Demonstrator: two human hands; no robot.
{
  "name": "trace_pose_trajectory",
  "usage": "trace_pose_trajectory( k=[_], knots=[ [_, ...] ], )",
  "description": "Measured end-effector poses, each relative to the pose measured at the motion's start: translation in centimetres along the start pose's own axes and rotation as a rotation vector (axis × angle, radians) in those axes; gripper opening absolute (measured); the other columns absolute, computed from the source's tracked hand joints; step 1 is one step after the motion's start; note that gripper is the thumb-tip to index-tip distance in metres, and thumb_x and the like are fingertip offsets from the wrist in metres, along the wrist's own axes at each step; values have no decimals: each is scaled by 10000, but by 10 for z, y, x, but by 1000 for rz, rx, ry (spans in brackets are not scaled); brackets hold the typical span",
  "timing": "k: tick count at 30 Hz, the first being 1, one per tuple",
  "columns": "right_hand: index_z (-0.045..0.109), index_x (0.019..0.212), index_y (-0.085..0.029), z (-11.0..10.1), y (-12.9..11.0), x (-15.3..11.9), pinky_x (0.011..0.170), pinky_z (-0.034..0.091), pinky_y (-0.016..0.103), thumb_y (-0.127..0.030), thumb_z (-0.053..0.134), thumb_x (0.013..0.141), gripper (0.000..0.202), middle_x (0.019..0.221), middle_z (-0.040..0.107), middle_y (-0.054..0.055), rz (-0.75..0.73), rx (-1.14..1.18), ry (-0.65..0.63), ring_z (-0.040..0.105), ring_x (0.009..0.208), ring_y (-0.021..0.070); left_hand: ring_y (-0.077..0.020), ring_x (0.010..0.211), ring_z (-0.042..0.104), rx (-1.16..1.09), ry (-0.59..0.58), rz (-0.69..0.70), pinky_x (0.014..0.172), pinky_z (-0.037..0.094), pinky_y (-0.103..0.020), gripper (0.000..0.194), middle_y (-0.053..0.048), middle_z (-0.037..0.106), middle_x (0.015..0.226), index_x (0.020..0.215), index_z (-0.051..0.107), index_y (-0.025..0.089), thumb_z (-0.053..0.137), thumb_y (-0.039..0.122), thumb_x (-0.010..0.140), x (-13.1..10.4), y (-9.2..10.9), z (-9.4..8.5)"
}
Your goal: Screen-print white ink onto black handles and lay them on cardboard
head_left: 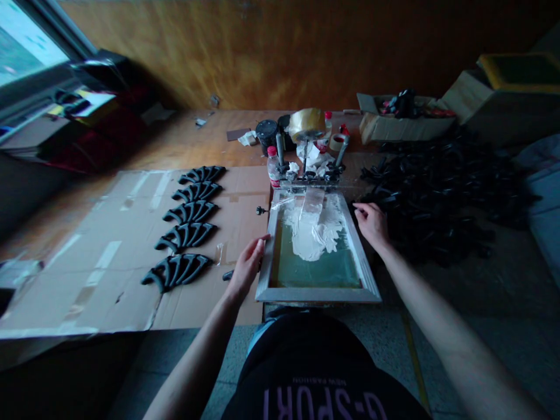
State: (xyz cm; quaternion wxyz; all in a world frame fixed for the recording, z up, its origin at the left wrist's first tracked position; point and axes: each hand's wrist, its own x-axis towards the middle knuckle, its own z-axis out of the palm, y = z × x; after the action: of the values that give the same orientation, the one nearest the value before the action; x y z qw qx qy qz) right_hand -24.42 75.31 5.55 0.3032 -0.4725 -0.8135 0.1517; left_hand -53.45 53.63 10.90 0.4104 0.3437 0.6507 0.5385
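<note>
A screen-printing frame (318, 294) lies flat, with white paste (308, 236) spread over the upper part of its green mesh (315, 274). My left hand (248, 267) is at the frame's left edge, fingers curled together and index finger toward the rim; a small black piece (228, 275) shows beside it, and what the hand grips is hidden. Beyond the right rim, my right hand (371, 223) has its fingers bent together near the dark pile; anything between them is too small to name. A translucent squeegee (312, 201) rests on the paste.
Several curved black ribbed parts (177, 272) form a column on cardboard (118, 291) at left. Black parts (441, 198) are heaped at right. Behind the frame stand a clamp (306, 182), a tape roll (307, 123), a bottle (273, 166) and an open box (406, 125).
</note>
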Motion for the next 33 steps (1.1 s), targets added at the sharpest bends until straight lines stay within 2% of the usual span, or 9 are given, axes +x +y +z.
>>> trace_pose_trajectory(
  k=[4,8,11,16,18,23,27,30,33],
  knots=[
    [523,1328,-164,8,-44,40,1002,440,451,-297,683,802,566,1333,489,158,-166,-101,64,504,1181,293,-124,631,573,67,-12,-132,538,421,-208,744,-13,655,813,1450,433,216,608,557,812,6,-71,4],
    [620,1105,-145,33,-95,39,894,467,373,-235,724,772,360,1104,627,126,-268,-240,-281,569,1040,262,-114,601,551,170,28,-146,538,410,-208,742,7,634,768,1437,445,205,623,521,789,21,-103,9],
    [638,917,-156,36,-99,8,777,448,301,-147,600,839,87,904,664,81,-383,-279,-458,594,894,212,-120,609,560,206,41,-153,542,412,-211,660,8,642,758,1360,529,207,627,509,782,23,-104,7],
    [649,845,-178,11,-79,-26,716,400,258,-20,537,772,207,854,661,41,-710,-194,-579,584,843,171,-130,638,578,176,32,-154,543,413,-208,610,-8,653,777,1307,564,191,607,521,796,19,-99,7],
    [648,789,-205,7,-78,-22,686,393,255,-66,581,769,155,806,653,12,-686,-135,-607,583,805,166,-129,632,572,162,16,-141,538,409,-206,606,-7,639,759,1299,564,181,592,534,809,19,-100,7],
    [685,897,-187,24,-80,-34,763,433,305,-72,538,809,207,902,675,69,-590,-131,-394,586,905,211,-136,644,583,134,-3,-134,530,412,-210,621,-20,639,788,1302,546,174,577,563,820,19,-104,7],
    [689,952,-185,25,-78,-54,747,458,293,-91,533,836,216,904,678,64,-656,-111,-462,607,867,197,-152,699,607,107,-9,-150,575,449,-225,634,-33,657,832,1310,534,170,586,563,816,18,-98,9],
    [673,1034,-222,23,-87,-31,756,471,278,-163,602,858,198,954,687,36,-517,-60,-404,625,883,188,-133,644,580,116,-8,-176,538,422,-211,682,-12,642,788,1348,504,170,609,561,799,15,-84,8],
    [537,1332,-263,19,-97,19,825,481,302,-185,664,841,514,1140,666,44,-367,-30,-275,624,962,197,-103,533,515,88,0,-176,464,351,-190,766,27,611,698,1421,435,197,631,572,782,10,-58,6]
  ],
)
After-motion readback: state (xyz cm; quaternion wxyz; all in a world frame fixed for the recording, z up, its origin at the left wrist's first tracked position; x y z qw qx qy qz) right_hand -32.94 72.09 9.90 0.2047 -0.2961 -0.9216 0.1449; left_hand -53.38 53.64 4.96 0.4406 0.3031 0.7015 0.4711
